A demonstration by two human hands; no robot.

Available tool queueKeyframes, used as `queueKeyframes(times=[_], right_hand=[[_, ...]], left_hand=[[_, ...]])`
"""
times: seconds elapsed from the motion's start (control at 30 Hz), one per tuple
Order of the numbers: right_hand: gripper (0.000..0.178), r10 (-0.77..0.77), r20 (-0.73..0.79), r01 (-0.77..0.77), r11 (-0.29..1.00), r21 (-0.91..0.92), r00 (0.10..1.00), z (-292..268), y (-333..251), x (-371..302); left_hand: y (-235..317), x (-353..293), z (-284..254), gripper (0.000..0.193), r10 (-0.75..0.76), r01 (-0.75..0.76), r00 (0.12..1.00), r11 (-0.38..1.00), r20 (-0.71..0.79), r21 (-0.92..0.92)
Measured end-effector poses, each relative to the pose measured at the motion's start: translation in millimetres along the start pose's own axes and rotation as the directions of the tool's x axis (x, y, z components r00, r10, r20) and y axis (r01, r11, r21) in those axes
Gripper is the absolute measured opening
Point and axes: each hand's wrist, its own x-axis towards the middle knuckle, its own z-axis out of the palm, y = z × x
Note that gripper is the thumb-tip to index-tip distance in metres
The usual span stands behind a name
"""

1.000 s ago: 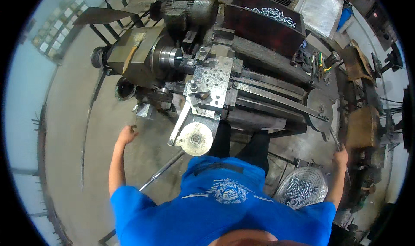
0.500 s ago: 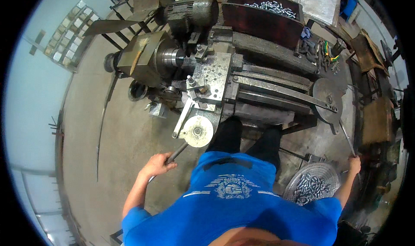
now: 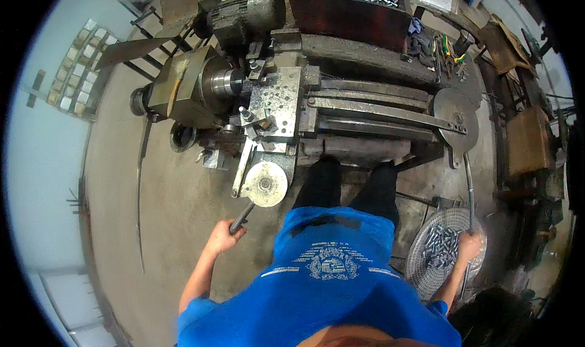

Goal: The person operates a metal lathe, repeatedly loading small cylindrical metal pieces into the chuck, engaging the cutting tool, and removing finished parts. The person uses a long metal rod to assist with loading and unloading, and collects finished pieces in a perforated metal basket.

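Observation:
My left hand [image 3: 224,236] is closed round the end of a short lever [image 3: 242,216] that runs up to a pale round disc [image 3: 265,184] at the front of a lathe. My right hand [image 3: 469,247] grips a long metal lever [image 3: 470,191], which hangs from a grey round plate [image 3: 454,118] at the lathe's right end. A flat bar [image 3: 384,113] links this plate to the drilled steel slide [image 3: 281,100]. Facing the slide at left is a shiny round chuck [image 3: 226,82]. Below my right hand lies a perforated round tray [image 3: 414,258] of small metal pieces [image 3: 440,244].
A dark red bin [image 3: 347,19] with many metal pieces stands behind the lathe. To its left sits a motor [image 3: 247,17]. A brush [image 3: 177,88] lies on the headstock. Pliers [image 3: 448,47] and other tools lie at the back right. Close by at right is a brown box [image 3: 528,141].
My right hand has swung the long lever inward to the left, over the tray, and the grey plate has turned with it. My left hand keeps its grip. The whole view has shifted slightly.

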Motion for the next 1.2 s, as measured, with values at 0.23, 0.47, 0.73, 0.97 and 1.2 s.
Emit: queueKeyframes(times=[0.23, 0.47, 0.73, 0.97, 1.2], right_hand=[[0.036, 0.012, 0.063, -0.017, 0.997, 0.081, 0.998, -4.4, -12.5, -20.9], [0.038, 0.052, 0.131, -0.058, 0.997, 0.043, 0.990, -7.5, -15.4, -21.8], [0.047, 0.209, 0.312, -0.191, 0.978, -0.088, 0.927, 1.0, 76.2, -51.4], [0.046, 0.241, 0.185, -0.222, 0.968, -0.118, 0.953, 6.8, 93.5, -77.4], [0.043, 0.266, 0.144, -0.243, 0.957, -0.157, 0.953, 9.6, 95.4, -82.8]], left_hand=[[-4.8, 0.0, 3.7, 0.026, 0.014, -0.015, 0.997, 1.000, -0.073, -0.018], [22.4, 0.8, -9.7, 0.025, 0.039, -0.039, 0.999, 0.999, 0.022, 0.026], [26.3, 29.1, -10.0, 0.026, 0.195, -0.197, 0.978, 0.980, 0.071, 0.032], [31.8, 32.5, -6.8, 0.024, 0.193, -0.180, 0.972, 0.978, 0.132, -0.103], [38.6, 30.5, -8.3, 0.022, 0.178, -0.159, 0.972, 0.978, 0.150, -0.135]])
